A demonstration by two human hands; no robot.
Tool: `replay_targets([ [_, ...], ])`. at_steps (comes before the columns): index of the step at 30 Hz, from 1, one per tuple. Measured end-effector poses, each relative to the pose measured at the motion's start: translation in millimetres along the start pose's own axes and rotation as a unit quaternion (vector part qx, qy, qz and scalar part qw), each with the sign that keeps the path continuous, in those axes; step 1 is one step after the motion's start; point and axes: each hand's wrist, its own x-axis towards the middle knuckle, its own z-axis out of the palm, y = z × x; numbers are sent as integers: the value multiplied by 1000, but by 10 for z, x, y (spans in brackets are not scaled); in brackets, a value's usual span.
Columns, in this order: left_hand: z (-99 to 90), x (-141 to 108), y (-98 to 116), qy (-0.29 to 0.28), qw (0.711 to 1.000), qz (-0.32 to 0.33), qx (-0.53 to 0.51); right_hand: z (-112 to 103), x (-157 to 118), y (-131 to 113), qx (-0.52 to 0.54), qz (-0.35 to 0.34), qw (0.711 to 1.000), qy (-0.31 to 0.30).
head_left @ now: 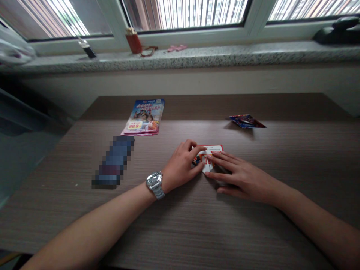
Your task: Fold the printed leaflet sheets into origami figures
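Observation:
A small folded leaflet (208, 160), white and red with printed pictures, lies on the table between my hands. My left hand (182, 165) has curved fingers over its left side, with the index finger on the paper and the thumb at the lower left edge, holding it down. My right hand (236, 176) comes from the other side with fingers stretched out and spread; some fingertips rest on the leaflet. My hands cover parts of it. Beyond them, to the right, stands a folded paper piece (246, 121) in dark blue and red.
A stack of colourful flyers (144, 116) lies at the back left of the brown table (168, 232). Nearer is a phone-like dark object (114, 163), blurred out by pixels. On the stone windowsill (225, 56) stand a red container (133, 40) and other small things.

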Motion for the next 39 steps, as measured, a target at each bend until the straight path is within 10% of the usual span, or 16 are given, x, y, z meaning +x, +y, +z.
replay_targets([
  [14, -144, -114, 2, 0, 962, 202, 182, -44, -16, 74, -10, 12, 1000, 0],
  [39, -152, -146, -22, -109, 973, 158, 125, -50, -48, 68, 18, 31, 999, 12],
])
